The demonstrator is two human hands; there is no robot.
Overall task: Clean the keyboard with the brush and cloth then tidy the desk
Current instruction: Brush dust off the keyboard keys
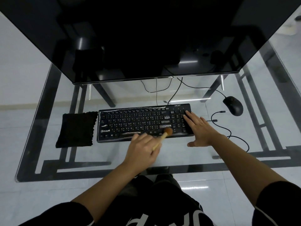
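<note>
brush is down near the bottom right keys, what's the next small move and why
Probably sweep the brush leftward along the bottom rows of the keyboard. The left hand holds it with bristles on the keys near the lower right, the right hand lies flat on the number pad, and the cloth lies unused.

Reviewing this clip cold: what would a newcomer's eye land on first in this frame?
First the left hand sweeping a small brush over the lower right keys of the black keyboard, mid-desk, while the right hand lies flat on its number pad end. Next, the big dark monitor filling the top of the view. A black cloth lies just left of the keyboard on the glass desk, a mouse far right.
</note>
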